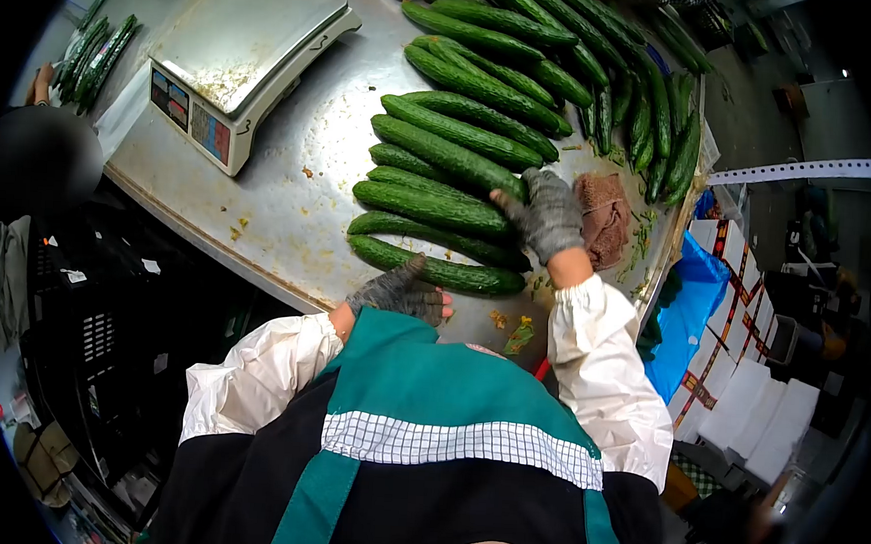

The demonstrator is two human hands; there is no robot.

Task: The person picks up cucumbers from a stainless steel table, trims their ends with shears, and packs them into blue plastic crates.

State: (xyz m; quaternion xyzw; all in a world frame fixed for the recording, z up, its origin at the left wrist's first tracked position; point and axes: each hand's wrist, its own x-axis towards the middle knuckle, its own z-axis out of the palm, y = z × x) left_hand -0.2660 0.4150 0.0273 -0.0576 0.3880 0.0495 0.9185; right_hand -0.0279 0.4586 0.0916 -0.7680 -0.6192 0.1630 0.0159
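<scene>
Long green cucumbers [429,206] lie side by side in a row on the metal table in front of me. My right hand [549,219], in a grey fingerless glove, is at the right ends of the row. Its thumb and fingers close around the tip of one cucumber [447,154]. My left hand [392,291], gloved the same way, rests low by the table's near edge with fingers stretched out. Its thumb is against the nearest cucumber [436,268], and nothing is held in it. A brown cloth [604,220] lies just right of my right hand.
A weighing scale [250,51] stands at the left of the metal table [309,236]. More cucumbers [650,116] are heaped at the back right. Wrapped cucumbers [97,62] lie far left near another person's hand [44,82]. Black crates [98,323] and a blue bag [688,310] flank the table.
</scene>
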